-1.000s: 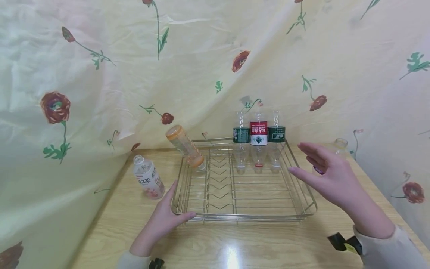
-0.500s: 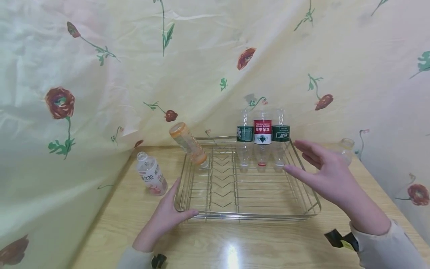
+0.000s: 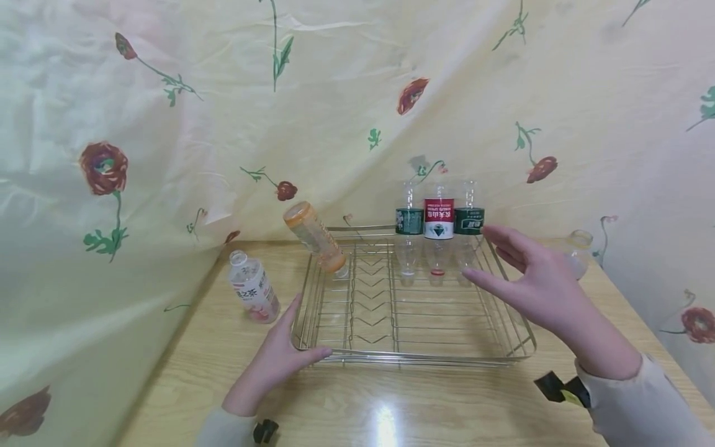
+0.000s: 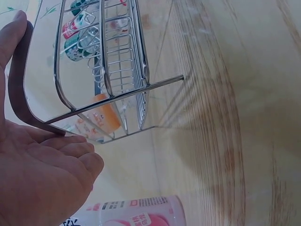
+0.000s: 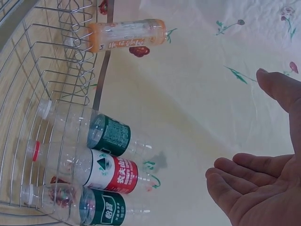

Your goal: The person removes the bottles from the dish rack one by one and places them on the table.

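Observation:
A wire dish rack [image 3: 447,359] stands on the table. My left hand [image 3: 279,354] spans its front left corner, thumb along the front rim and fingers against the left side; the left wrist view shows thumb and fingers touching the rim [image 4: 21,101]. Three clear plastic bottles stand neck down in a row at the rack's back right: one green-labelled [image 3: 409,221], one red-and-white [image 3: 439,218], another green-labelled [image 3: 468,221]. An orange-banded bottle [image 3: 315,237] leans neck down at the back left. My right hand [image 3: 536,279] hovers over the rack's right side, thumb and fingers apart, holding nothing.
A pink-and-white labelled bottle [image 3: 254,288] without a cap stands on the table left of the rack. A clear bottle [image 3: 579,251], partly hidden by my right hand, is at the back right. Flowered cloth [image 3: 335,124] hangs behind and beside the table.
My right hand has drifted left, closer to the rightmost green-labelled bottle. The left hand stays at the rack's corner. The whole head view has shifted slightly.

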### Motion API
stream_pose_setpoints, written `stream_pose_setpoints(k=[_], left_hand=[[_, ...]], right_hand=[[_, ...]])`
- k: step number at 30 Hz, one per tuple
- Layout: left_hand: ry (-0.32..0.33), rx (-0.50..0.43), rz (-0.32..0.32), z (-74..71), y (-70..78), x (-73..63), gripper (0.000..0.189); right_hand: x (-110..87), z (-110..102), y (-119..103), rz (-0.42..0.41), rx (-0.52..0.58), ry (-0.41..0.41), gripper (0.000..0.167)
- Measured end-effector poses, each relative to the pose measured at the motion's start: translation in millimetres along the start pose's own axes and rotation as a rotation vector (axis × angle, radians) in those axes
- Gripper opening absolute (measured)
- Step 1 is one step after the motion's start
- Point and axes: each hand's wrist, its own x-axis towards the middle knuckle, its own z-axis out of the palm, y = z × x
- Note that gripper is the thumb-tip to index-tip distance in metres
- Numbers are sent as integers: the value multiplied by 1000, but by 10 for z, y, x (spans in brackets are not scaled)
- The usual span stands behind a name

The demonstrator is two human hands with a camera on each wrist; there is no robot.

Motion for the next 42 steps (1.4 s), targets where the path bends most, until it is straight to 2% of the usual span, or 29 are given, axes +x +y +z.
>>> stream_pose_setpoints(k=[16, 23, 42], left_hand=[[8, -12, -22, 6, -39, -23, 127], [7, 1, -20, 11, -35, -28, 127], [13, -16, -15, 33, -38, -3, 128]], right_hand=[[132, 132, -157, -19, 27, -62, 87], [228, 246, -213, -61, 28, -91, 86], [472, 450, -241, -112, 17, -162, 91]])
